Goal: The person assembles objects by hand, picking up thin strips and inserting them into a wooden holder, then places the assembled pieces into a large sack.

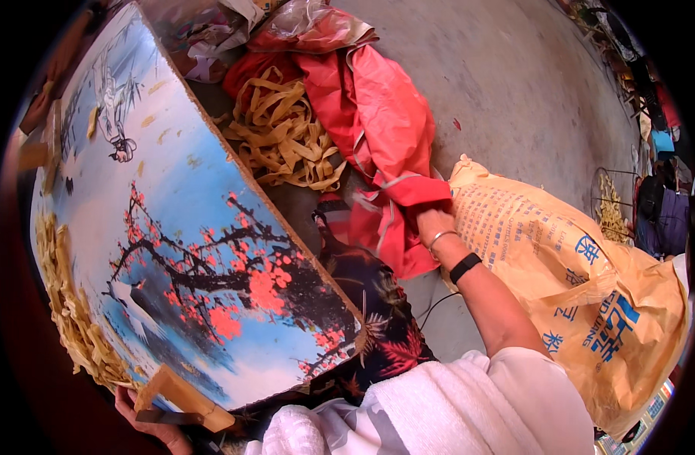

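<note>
Beside painted board point(192, 189) | left hand point(152, 429) at wooden block point(173, 393) | right hand point(436, 225) against red cloth point(389, 106) | can't tell openness

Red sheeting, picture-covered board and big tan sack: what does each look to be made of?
Red sheeting: probably plastic or coated fabric, softly shiny; it folds loosely and catches highlights.
Picture-covered board: likely wood-based, with a smooth printed or painted face; its bare brown edge looks rough.
Tan sack: paper or woven plastic, I can't tell which; low sheen, with creases.
</note>
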### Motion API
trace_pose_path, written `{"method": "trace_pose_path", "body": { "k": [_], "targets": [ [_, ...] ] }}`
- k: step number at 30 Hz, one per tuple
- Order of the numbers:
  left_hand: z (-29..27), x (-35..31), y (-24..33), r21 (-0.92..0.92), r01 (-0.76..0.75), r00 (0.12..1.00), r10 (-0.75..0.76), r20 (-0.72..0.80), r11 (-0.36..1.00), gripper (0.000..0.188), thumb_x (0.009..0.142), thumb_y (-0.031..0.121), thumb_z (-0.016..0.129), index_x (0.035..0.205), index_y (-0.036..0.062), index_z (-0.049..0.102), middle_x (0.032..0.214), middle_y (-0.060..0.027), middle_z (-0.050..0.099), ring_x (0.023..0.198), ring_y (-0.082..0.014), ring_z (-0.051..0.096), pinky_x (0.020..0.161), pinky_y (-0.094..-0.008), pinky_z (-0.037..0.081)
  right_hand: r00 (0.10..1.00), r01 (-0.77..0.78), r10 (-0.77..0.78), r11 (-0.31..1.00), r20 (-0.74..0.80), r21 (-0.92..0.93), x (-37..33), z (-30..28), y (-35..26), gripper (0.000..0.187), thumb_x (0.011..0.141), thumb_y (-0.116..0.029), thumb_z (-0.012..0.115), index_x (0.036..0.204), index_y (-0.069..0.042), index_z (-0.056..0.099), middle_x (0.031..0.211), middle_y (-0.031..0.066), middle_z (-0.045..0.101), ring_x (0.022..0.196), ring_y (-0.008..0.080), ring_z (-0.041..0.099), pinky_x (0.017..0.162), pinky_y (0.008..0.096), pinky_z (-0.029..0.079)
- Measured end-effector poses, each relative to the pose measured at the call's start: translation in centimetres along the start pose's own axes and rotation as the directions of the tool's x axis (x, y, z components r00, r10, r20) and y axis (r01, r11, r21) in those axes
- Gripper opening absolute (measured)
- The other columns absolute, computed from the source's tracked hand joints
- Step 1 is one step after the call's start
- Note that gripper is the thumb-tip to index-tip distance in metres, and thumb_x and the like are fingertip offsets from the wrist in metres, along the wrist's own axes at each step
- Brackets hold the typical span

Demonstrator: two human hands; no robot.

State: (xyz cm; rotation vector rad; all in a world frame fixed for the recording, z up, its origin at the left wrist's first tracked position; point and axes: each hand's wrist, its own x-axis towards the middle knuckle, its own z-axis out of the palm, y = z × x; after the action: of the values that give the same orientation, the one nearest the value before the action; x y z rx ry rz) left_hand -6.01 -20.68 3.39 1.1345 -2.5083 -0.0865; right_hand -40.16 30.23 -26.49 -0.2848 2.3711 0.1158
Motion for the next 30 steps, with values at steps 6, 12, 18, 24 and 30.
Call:
{"method": "trace_pose_path", "body": {
  "k": [6, 12, 18, 24, 30],
  "targets": [
    [0.3, 0.3, 0.8, 0.029, -0.037, 0.999, 0.037, -0.006, 0.999, 0.028, 0.099, 0.015, 0.051, 0.119, -0.0043, 0.054, 0.114, -0.0135, 0.057, 0.100, -0.0214, 0.056, 0.091, -0.0334, 0.045, 0.677, 0.545, -0.363, 0.832, -0.640, 0.104, 3.5, -5.2, -7.0, 0.022, 0.083, -0.011, 0.056, 0.103, -0.009, 0.065, 0.078, 0.0185, 0.063, 0.074, 0.0365, 0.064, 0.066, 0.0494, 0.053],
    [-0.1, 0.3, 1.7, -0.042, 0.044, 0.999, -0.043, 0.034, 0.998, 0.032, 0.097, 0.013, 0.053, 0.124, -0.0044, 0.051, 0.120, -0.0134, 0.056, 0.104, -0.0211, 0.057, 0.092, -0.0324, 0.046, 0.786, 0.599, -0.563, 0.796, -0.254, 0.089, 8.9, -1.6, -11.5, 0.041, 0.089, -0.013, 0.048, 0.130, -0.017, 0.053, 0.100, 0.0227, 0.065, 0.090, 0.0386, 0.065, 0.081, 0.0495, 0.051],
    [-0.5, -0.6, 1.3, -0.025, 0.064, 0.998, -0.064, -0.010, 0.998, 0.029, 0.101, 0.015, 0.049, 0.122, -0.0042, 0.053, 0.113, -0.0121, 0.060, 0.097, -0.0185, 0.059, 0.087, -0.0304, 0.047, 0.978, 0.207, -0.190, 0.873, -0.082, 0.441, 12.0, -7.1, -6.6, 0.059, 0.092, -0.014, 0.045, 0.148, -0.019, 0.027, 0.125, 0.0279, 0.053, 0.110, 0.0388, 0.058, 0.095, 0.0496, 0.044],
    [0.5, 0.5, -0.3, -0.153, 0.129, 0.990, -0.136, -0.034, 0.980, 0.036, 0.103, 0.025, 0.045, 0.123, -0.0040, 0.052, 0.112, -0.0118, 0.060, 0.095, -0.0178, 0.058, 0.085, -0.0311, 0.047, 0.968, 0.052, 0.117, 0.774, -0.223, 0.631, 16.9, -2.1, 0.4, 0.051, 0.084, -0.016, 0.059, 0.132, -0.014, 0.042, 0.105, 0.0245, 0.064, 0.101, 0.0411, 0.062, 0.086, 0.0504, 0.049],
    [0.1, -0.3, 1.5, -0.173, 0.204, 0.977, -0.211, -0.023, 0.964, 0.039, 0.103, 0.029, 0.044, 0.123, -0.0035, 0.051, 0.110, -0.0119, 0.058, 0.097, -0.0180, 0.056, 0.086, -0.0308, 0.046, 0.781, 0.581, -0.481, 0.793, -0.399, 0.180, 11.0, -4.4, -10.8, 0.022, 0.091, -0.005, 0.042, 0.110, -0.007, 0.052, 0.107, 0.0145, 0.055, 0.095, 0.0356, 0.062, 0.077, 0.0440, 0.054]
  ]
}}
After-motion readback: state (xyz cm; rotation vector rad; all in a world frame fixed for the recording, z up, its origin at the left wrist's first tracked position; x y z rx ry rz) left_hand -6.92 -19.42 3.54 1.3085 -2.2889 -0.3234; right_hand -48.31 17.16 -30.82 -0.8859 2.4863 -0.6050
